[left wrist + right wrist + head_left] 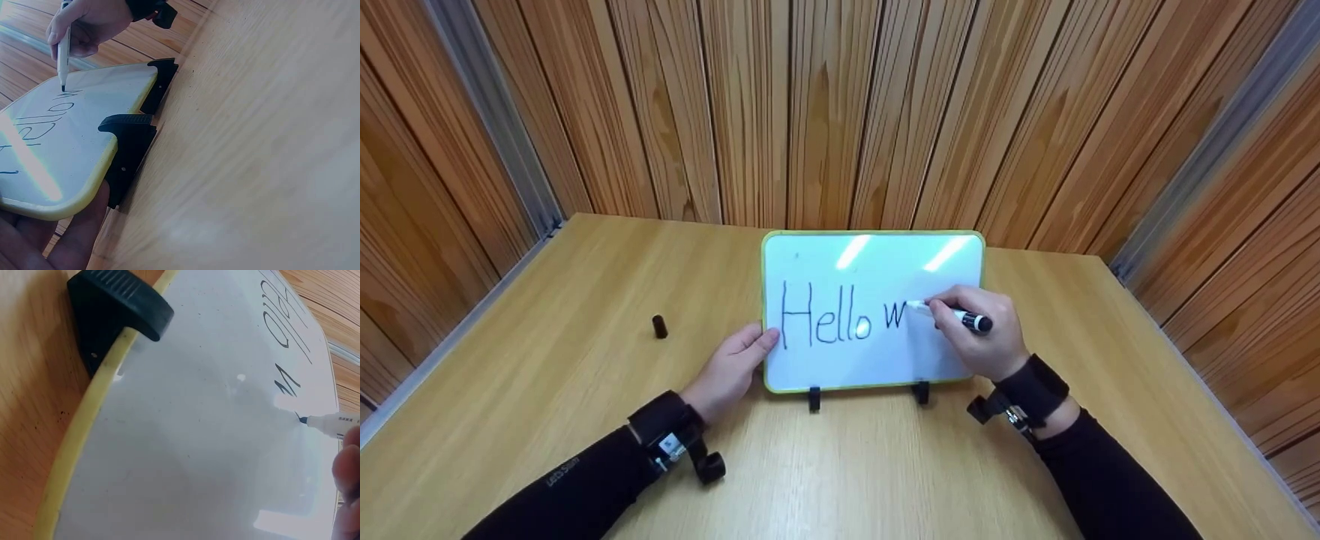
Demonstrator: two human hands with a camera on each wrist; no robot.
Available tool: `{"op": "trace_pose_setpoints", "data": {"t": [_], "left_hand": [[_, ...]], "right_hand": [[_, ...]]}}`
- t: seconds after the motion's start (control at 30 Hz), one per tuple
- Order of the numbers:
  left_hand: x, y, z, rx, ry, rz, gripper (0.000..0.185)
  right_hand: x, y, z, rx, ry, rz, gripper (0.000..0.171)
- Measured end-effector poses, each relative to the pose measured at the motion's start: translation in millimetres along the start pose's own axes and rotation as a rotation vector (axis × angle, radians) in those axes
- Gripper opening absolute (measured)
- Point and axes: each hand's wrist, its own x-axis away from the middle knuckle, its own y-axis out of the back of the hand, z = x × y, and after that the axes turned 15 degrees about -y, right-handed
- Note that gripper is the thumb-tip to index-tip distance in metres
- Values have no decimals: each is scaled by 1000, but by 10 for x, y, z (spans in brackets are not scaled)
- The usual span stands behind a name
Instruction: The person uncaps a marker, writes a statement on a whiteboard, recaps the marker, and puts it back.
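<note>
A small whiteboard point(840, 369) with a yellow-green rim leans back on a black stand point(814, 400) on the table. Black handwriting on it reads "Hello" followed by a "w". My left hand point(733, 367) grips the board's left edge, thumb on the front face and fingers behind the rim. In my right hand point(988, 334) I pinch a white marker point(329, 424) with a black end. Its dark tip touches the board just right of the "w", at a short fresh stroke. The left wrist view shows the marker point(64, 56) from the far side.
A black marker cap point(660, 326) stands on the wooden table point(585, 375), left of the board. Wood-panelled walls point(825, 112) close off the back and both sides. Each wrist wears a black strap with a small camera. Light glares on the board's upper part.
</note>
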Motion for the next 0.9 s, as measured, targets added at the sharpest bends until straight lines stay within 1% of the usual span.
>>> {"op": "trace_pose_setpoints", "data": {"t": [0.17, 0.37, 0.5, 0.63, 0.9], "left_hand": [[-1, 0, 3, 12, 7, 3, 36], [-13, 10, 7, -4, 23, 1, 36], [-14, 13, 0, 4, 27, 7, 36], [-9, -1, -8, 22, 17, -10, 31], [-5, -6, -11, 31, 10, -9, 34]], "right_hand": [[-1, 20, 0, -19, -9, -1, 13], [0, 64, -6, -59, -49, -14, 17], [0, 85, -6, -77, -60, -20, 20], [2, 88, -20, -59, -47, -23, 21], [1, 90, -6, -40, -49, -39, 21]]}}
